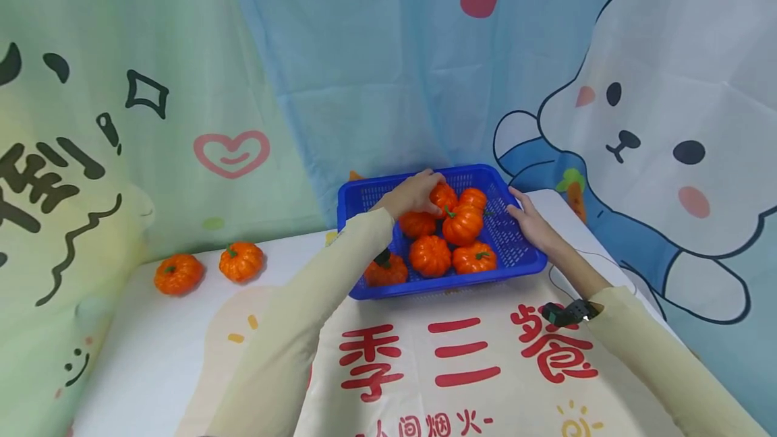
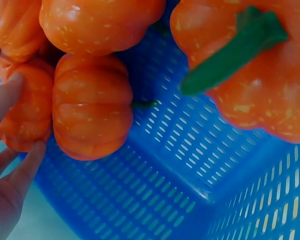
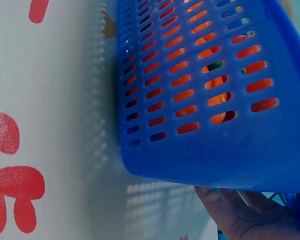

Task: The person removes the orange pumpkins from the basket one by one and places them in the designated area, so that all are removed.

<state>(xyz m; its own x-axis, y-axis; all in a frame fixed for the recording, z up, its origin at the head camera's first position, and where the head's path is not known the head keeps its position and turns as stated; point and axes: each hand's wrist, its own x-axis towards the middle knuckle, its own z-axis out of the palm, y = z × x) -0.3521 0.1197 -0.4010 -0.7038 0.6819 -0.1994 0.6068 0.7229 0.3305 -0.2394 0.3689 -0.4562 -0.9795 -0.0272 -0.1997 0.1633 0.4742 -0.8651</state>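
Observation:
A blue plastic basket (image 1: pixel 512 274) with slotted walls holds several orange toy pumpkins (image 1: pixel 429 256) with green stems. Inside it, toward the back, my left hand (image 1: pixel 415 195) grips one small pumpkin (image 1: pixel 445 198). In the left wrist view, the fingers (image 2: pixel 27 167) and thumb of that hand lie around a ribbed pumpkin (image 2: pixel 27 110), with another pumpkin (image 2: pixel 92 107) beside it. My right hand (image 1: pixel 535 222) holds the basket's right rim. The right wrist view shows its fingers (image 3: pixel 215 202) along the outside of the basket wall (image 3: pixel 215 165).
Two more pumpkins, one (image 1: pixel 179 274) at the far left and one (image 1: pixel 241 262) nearer the basket, sit on the table covered by a printed cloth (image 1: pixel 419 329). Behind the table hangs a cartoon curtain (image 1: pixel 364 86). A thin cable (image 1: pixel 561 286) runs near the right wrist.

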